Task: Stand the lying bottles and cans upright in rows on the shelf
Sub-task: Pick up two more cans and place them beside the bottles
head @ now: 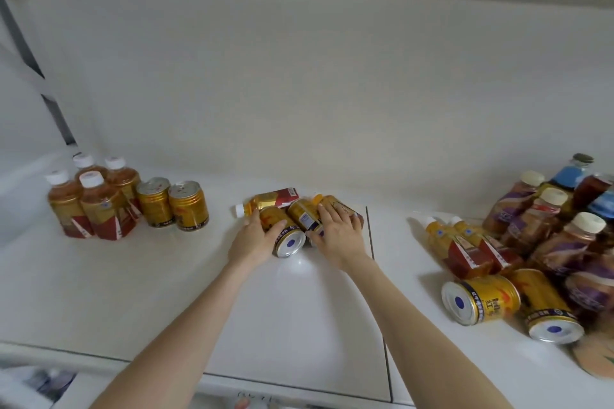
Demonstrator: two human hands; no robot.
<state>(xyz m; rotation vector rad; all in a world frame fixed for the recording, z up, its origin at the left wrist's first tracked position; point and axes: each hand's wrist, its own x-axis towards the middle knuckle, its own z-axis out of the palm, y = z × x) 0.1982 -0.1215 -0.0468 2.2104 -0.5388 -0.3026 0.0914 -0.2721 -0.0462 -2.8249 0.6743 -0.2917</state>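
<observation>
Left hand [255,237] and right hand [335,231] each clamped on a lying can [282,232] (mid-shelf [166,292]), ready for tipping upright.

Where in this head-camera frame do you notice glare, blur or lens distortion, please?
Head view: a soft glare spot sits on the white shelf just in front of the lying gold can under the left hand; the bottles at the far right edge are smeared and soft; the wide lens bows the shelf seam and upper frame; lighting is even, shadows faint.
</observation>
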